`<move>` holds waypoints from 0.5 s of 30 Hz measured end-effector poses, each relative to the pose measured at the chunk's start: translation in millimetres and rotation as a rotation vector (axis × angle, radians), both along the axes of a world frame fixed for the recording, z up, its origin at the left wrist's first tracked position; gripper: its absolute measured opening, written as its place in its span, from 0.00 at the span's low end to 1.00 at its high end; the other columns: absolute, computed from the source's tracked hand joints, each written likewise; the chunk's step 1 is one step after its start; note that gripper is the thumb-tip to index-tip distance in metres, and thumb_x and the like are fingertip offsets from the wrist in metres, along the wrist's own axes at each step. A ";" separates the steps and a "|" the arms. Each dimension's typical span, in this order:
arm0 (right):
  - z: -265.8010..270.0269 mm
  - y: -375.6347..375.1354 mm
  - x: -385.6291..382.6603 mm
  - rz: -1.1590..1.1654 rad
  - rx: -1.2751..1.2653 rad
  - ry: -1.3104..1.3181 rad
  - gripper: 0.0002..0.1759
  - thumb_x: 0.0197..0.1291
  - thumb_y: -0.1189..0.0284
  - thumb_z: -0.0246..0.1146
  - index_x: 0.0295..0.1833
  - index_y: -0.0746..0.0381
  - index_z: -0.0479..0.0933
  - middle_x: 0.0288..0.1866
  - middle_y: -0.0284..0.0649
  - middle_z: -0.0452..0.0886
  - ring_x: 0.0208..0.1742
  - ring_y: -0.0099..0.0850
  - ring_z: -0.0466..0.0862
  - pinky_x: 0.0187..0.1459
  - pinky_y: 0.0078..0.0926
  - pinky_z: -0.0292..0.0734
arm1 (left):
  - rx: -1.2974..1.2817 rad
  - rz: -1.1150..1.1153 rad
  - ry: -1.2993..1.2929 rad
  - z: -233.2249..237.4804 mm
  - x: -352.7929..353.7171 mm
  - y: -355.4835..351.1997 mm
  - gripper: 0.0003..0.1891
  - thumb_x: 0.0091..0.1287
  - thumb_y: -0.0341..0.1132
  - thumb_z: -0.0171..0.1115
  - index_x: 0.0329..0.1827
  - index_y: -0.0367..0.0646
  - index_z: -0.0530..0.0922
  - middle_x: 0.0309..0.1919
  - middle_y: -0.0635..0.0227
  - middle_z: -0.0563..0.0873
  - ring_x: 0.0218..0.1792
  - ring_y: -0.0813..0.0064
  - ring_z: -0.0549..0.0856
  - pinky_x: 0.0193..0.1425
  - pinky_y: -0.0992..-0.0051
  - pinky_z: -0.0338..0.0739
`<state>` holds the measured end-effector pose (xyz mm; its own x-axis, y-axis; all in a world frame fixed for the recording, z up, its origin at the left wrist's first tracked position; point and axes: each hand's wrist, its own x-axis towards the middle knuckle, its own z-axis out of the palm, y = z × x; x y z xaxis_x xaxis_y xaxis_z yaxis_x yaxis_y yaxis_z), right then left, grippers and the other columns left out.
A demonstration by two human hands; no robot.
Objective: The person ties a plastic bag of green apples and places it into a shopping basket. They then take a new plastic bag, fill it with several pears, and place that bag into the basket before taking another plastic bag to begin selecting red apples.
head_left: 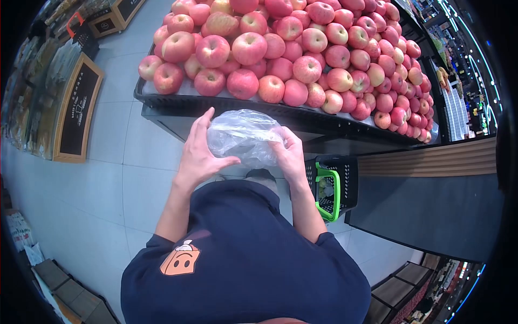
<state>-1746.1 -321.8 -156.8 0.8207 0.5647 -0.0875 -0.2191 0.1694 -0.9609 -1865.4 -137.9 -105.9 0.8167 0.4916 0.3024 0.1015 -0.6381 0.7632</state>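
A clear plastic bag (243, 135) hangs between my two hands, in front of the apple display's black edge. My left hand (200, 151) is at the bag's left side, with its fingers and thumb spread apart. On the other side, my right hand (288, 154) pinches the bag's edge between thumb and fingers. No fruit can be made out inside the crumpled, see-through film. Just beyond the bag, many red and yellow apples (248, 48) are heaped in the black display tray (216, 102).
A black shopping basket (350, 186) with a green handle (337, 194) stands on the floor to the right, holding something pale green. A wood-framed sign (78, 108) and packaged goods are at the left. Low shelves (70, 291) show at the lower left.
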 end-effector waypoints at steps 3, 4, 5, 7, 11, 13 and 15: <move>10.9 0.3 -0.5 -0.010 0.020 -0.040 0.13 0.64 0.72 0.70 0.50 0.66 0.79 0.41 0.31 0.83 0.42 0.17 0.78 0.46 0.19 0.75 | -0.095 -0.054 0.012 -11.9 1.8 10.9 0.34 0.53 0.28 0.78 0.64 0.38 0.74 0.55 0.56 0.82 0.55 0.62 0.84 0.61 0.68 0.77; 13.8 -1.1 -2.2 -0.019 0.011 -0.071 0.14 0.64 0.71 0.70 0.51 0.66 0.79 0.42 0.31 0.83 0.42 0.16 0.78 0.46 0.19 0.75 | -0.108 -0.032 0.001 -8.6 -0.9 11.1 0.28 0.53 0.27 0.75 0.60 0.38 0.76 0.56 0.56 0.81 0.54 0.57 0.83 0.60 0.65 0.77; 10.9 -4.6 -3.2 0.033 -0.005 -0.082 0.14 0.65 0.70 0.70 0.51 0.66 0.79 0.43 0.31 0.83 0.42 0.16 0.78 0.46 0.19 0.74 | -0.087 -0.040 0.013 -8.6 -3.1 12.2 0.25 0.56 0.26 0.73 0.58 0.37 0.77 0.53 0.57 0.82 0.52 0.59 0.83 0.58 0.66 0.77; 6.0 -14.2 0.8 0.135 -0.033 -0.121 0.16 0.65 0.67 0.70 0.52 0.65 0.80 0.44 0.31 0.82 0.44 0.17 0.77 0.47 0.19 0.73 | -0.036 -0.056 0.019 -7.0 -5.4 21.1 0.19 0.60 0.25 0.70 0.55 0.35 0.79 0.49 0.59 0.83 0.49 0.65 0.84 0.56 0.70 0.77; -0.3 -13.8 2.5 0.083 -0.117 -0.270 0.11 0.69 0.69 0.65 0.40 0.67 0.82 0.34 0.28 0.77 0.37 0.18 0.75 0.42 0.18 0.71 | -0.289 -0.173 0.119 -9.1 -8.0 33.9 0.13 0.60 0.23 0.59 0.48 0.34 0.82 0.42 0.57 0.85 0.46 0.62 0.85 0.54 0.71 0.77; -5.0 -16.0 4.1 0.044 -0.121 -0.181 0.07 0.71 0.74 0.61 0.46 0.65 0.81 0.35 0.29 0.80 0.38 0.18 0.77 0.42 0.19 0.73 | -0.313 -0.158 0.115 -13.2 -8.1 37.6 0.14 0.60 0.22 0.54 0.47 0.34 0.82 0.39 0.57 0.86 0.44 0.64 0.85 0.53 0.71 0.78; -1.5 -14.5 -0.8 -0.047 -0.015 -0.065 0.07 0.71 0.75 0.60 0.50 0.64 0.80 0.37 0.29 0.81 0.40 0.17 0.78 0.43 0.20 0.74 | -0.414 -0.117 0.164 -11.8 -10.8 40.5 0.17 0.58 0.21 0.54 0.49 0.35 0.81 0.41 0.58 0.88 0.42 0.65 0.86 0.52 0.71 0.78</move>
